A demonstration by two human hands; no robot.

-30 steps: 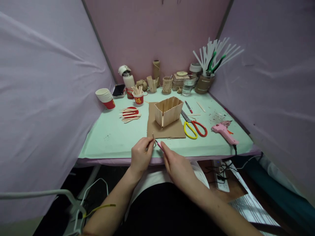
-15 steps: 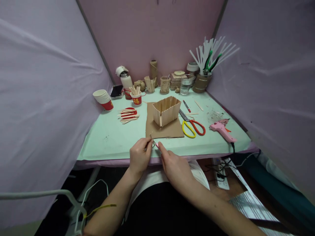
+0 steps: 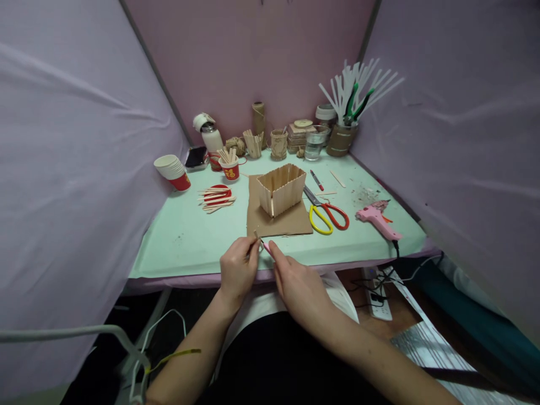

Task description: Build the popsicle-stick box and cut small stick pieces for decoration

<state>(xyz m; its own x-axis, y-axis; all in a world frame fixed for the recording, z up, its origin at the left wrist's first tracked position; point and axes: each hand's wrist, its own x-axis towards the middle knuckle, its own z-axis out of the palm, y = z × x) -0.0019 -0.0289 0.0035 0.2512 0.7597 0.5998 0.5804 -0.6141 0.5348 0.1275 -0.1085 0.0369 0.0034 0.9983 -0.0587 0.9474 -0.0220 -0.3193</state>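
Observation:
My left hand [image 3: 238,269] is closed on a short wooden stick [image 3: 255,233], whose tip sticks out above the fingers. My right hand [image 3: 300,286] grips a small pink-handled craft knife [image 3: 266,246], its dark blade touching or very near the stick. Most of the stick and the knife handle are hidden by my fingers. Just beyond both hands, a box made of craft sticks [image 3: 282,196] stands on a piece of brown cardboard [image 3: 274,226]. Scissors [image 3: 324,214] with one yellow and one red handle lie to the right of the cardboard.
A pink hot glue gun [image 3: 382,220] lies at the right, its cord running off the table edge. Loose craft sticks [image 3: 217,199] lie over a red disc on the left. Stacked paper cups [image 3: 172,171], a glass of water [image 3: 313,147] and a pot of glue sticks [image 3: 341,140] stand farther back.
The whole view has shifted slightly, moving the table things a little leftward. Both hands keep their holds on the stick and knife, with hardly any movement.

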